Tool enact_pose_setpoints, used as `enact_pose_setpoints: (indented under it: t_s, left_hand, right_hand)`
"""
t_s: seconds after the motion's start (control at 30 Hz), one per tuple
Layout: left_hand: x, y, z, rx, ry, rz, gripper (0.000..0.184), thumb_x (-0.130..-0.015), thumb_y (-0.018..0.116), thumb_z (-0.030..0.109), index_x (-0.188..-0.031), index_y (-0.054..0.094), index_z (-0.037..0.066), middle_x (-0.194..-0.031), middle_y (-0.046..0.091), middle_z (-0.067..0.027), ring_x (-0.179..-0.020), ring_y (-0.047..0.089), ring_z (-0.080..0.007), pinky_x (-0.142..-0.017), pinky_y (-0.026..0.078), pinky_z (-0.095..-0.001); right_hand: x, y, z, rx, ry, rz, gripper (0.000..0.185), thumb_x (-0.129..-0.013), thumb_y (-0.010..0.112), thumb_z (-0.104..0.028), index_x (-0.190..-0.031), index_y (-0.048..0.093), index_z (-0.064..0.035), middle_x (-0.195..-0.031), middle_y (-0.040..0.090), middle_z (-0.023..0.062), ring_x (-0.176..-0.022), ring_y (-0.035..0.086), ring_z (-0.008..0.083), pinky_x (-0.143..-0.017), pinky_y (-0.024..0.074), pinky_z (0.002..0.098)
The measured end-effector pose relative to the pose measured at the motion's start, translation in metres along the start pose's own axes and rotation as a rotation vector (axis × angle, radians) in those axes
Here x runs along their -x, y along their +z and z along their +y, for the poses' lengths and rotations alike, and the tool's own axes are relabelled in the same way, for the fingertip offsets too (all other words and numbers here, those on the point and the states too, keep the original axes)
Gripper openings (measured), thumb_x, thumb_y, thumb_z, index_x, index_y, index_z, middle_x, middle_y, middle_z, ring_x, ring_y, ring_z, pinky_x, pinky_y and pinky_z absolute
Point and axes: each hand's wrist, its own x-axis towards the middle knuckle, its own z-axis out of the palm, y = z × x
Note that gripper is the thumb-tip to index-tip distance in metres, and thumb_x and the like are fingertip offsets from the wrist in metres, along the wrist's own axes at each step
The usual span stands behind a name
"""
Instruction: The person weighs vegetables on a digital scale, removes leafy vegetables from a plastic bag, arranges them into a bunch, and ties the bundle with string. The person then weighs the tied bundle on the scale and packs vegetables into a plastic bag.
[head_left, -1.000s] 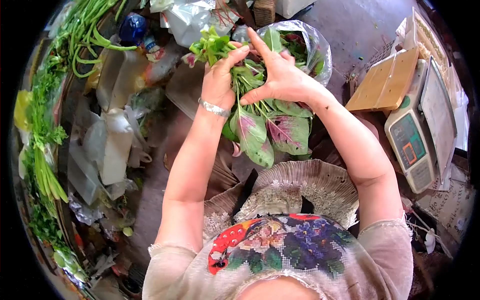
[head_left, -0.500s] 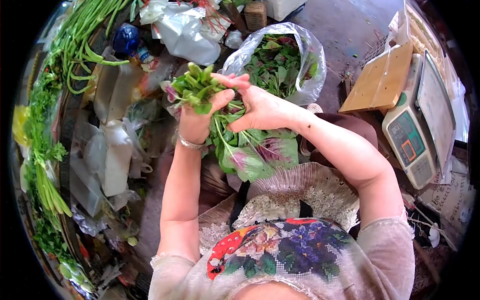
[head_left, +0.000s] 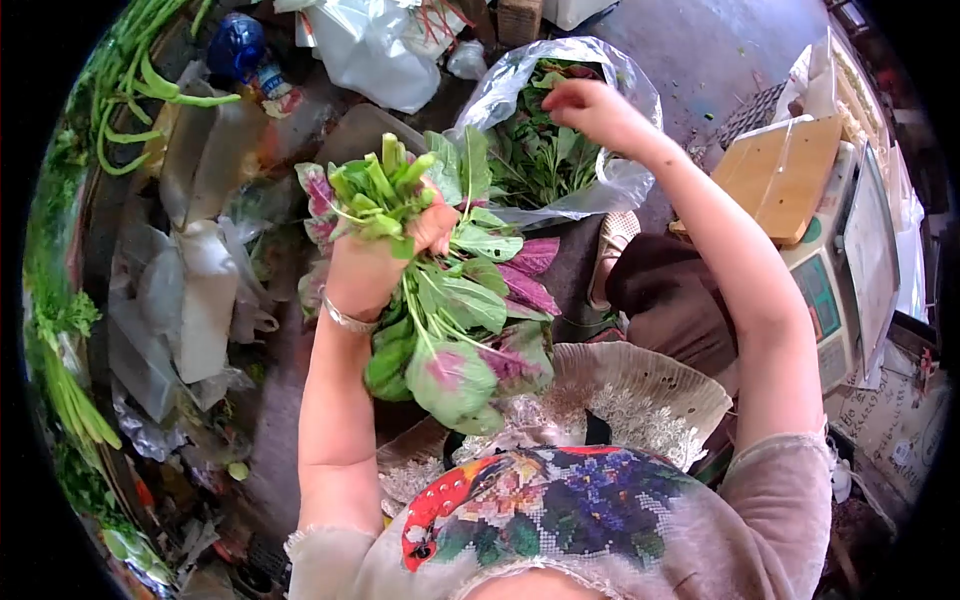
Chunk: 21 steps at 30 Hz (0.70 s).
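Left hand (head_left: pixel 365 272): While its fingers wrap the stems (head_left: pixel 380 190), the leafy bunch (head_left: pixel 460 300) fans out beside the wrist.
Right hand (head_left: pixel 600 115): loosely curled over the clear bag (head_left: pixel 500 85) of leaves (head_left: pixel 555 165); contact, cannot tell.
Pale board (head_left: pixel 890 415): handwritten marks, too small to read, near the scale (head_left: pixel 815 285).

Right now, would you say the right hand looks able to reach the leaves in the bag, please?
Probably yes: the right hand is over the open mouth of the bag, and nothing seems to block the leaves inside. The bunch in the left hand is off to the side.
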Motion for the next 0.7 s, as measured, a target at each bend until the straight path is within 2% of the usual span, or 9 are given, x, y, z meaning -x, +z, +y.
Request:
enact_pose_setpoints:
  t_s: [0.07, 0.1, 0.13, 0.23, 0.33, 0.4, 0.5, 0.6, 0.7]
  left_hand:
    - [0.000, 0.006, 0.004, -0.056, -0.019, 0.043, 0.022, -0.087, 0.067, 0.019, -0.080, 0.054, 0.003, -0.067, 0.055, -0.0040, -0.060, 0.053, -0.0140, -0.056, 0.041, -0.0260]
    - [-0.001, 0.004, 0.005, -0.091, -0.041, 0.038, 0.022, -0.087, 0.067, 0.019, -0.080, 0.054, 0.004, -0.067, 0.055, -0.0039, -0.060, 0.053, -0.0138, -0.057, 0.041, -0.0260]
    - [-0.002, 0.003, 0.005, -0.125, -0.065, 0.033, 0.022, -0.087, 0.068, 0.019, -0.079, 0.054, 0.004, -0.067, 0.055, -0.0038, -0.061, 0.053, -0.0137, -0.057, 0.041, -0.0260]
    - [-0.003, 0.005, 0.003, -0.041, -0.157, 0.067, 0.019, -0.087, 0.068, 0.015, -0.081, 0.053, 0.004, -0.068, 0.055, -0.0035, -0.063, 0.054, -0.0130, -0.058, 0.042, -0.0254]
    - [-0.003, 0.007, -0.010, -0.022, -0.161, 0.078, 0.015, -0.085, 0.068, 0.009, -0.085, 0.053, 0.005, -0.071, 0.056, -0.0034, -0.064, 0.055, -0.0128, -0.057, 0.043, -0.0249]
    - [-0.002, 0.003, -0.018, -0.022, -0.127, 0.050, 0.018, -0.084, 0.068, 0.007, -0.091, 0.052, 0.005, -0.079, 0.056, -0.0048, -0.069, 0.056, -0.0139, -0.059, 0.044, -0.0258]
    - [0.002, -0.006, -0.031, 0.060, -0.153, -0.044, 0.030, -0.083, 0.067, 0.003, -0.107, 0.048, 0.003, -0.098, 0.057, -0.0093, -0.083, 0.058, -0.0177, -0.067, 0.048, -0.0296]
    - [0.009, -0.012, -0.037, 0.217, -0.230, -0.122, 0.059, -0.083, 0.064, 0.003, -0.136, 0.037, 0.001, -0.126, 0.053, -0.0178, -0.106, 0.060, -0.0274, -0.086, 0.051, -0.0391]
    - [0.009, -0.012, -0.041, 0.211, -0.200, -0.141, 0.069, -0.081, 0.069, 0.011, -0.139, 0.034, 0.001, -0.128, 0.051, -0.0190, -0.110, 0.058, -0.0293, -0.095, 0.046, -0.0433]
  right_hand:
    - [-0.019, 0.024, 0.035, 0.222, -0.076, -0.129, 0.028, -0.083, 0.061, -0.015, -0.108, 0.062, -0.0014, -0.096, 0.067, 0.0175, -0.090, 0.065, 0.0286, -0.080, 0.0512, 0.0363]
    - [-0.024, 0.038, 0.044, 0.301, -0.169, -0.101, 0.024, -0.082, 0.059, -0.012, -0.104, 0.062, -0.0021, -0.097, 0.067, 0.0171, -0.093, 0.064, 0.0327, -0.083, 0.0514, 0.0402]
    - [-0.033, 0.050, 0.052, 0.468, -0.070, -0.247, 0.023, -0.080, 0.061, -0.010, -0.103, 0.062, -0.0022, -0.100, 0.066, 0.0169, -0.097, 0.063, 0.0334, -0.086, 0.0502, 0.0415]
    - [-0.046, 0.089, 0.103, 0.593, -0.204, -0.366, 0.025, -0.074, 0.056, -0.005, -0.097, 0.064, -0.0063, -0.088, 0.066, 0.0118, -0.085, 0.065, 0.0301, -0.075, 0.0507, 0.0417]
    - [-0.043, 0.115, 0.134, 0.975, -0.559, -0.470, 0.016, -0.074, 0.058, -0.011, -0.090, 0.061, -0.0115, -0.089, 0.060, 0.0063, -0.092, 0.059, 0.0243, -0.084, 0.0420, 0.0382]
    - [-0.038, 0.112, 0.131, 1.127, -0.548, -0.630, 0.018, -0.075, 0.059, -0.012, -0.092, 0.062, -0.0123, -0.094, 0.060, 0.0053, -0.100, 0.057, 0.0219, -0.089, 0.0379, 0.0371]
    - [-0.026, 0.094, 0.172, 1.096, -0.776, -0.314, 0.024, -0.076, 0.059, -0.013, -0.100, 0.060, -0.0146, -0.101, 0.057, 0.0028, -0.103, 0.052, 0.0193, -0.089, 0.0364, 0.0353]
    - [-0.027, 0.081, 0.182, 1.212, -0.510, -0.400, 0.029, -0.083, 0.057, -0.017, -0.112, 0.060, -0.0169, -0.099, 0.060, 0.0032, -0.106, 0.052, 0.0208, -0.092, 0.0349, 0.0359]
    - [-0.028, 0.067, 0.192, 1.208, -0.451, -0.373, 0.016, -0.081, 0.057, -0.017, -0.093, 0.067, -0.0175, -0.096, 0.060, 0.0042, -0.100, 0.052, 0.0202, -0.089, 0.0353, 0.0350]
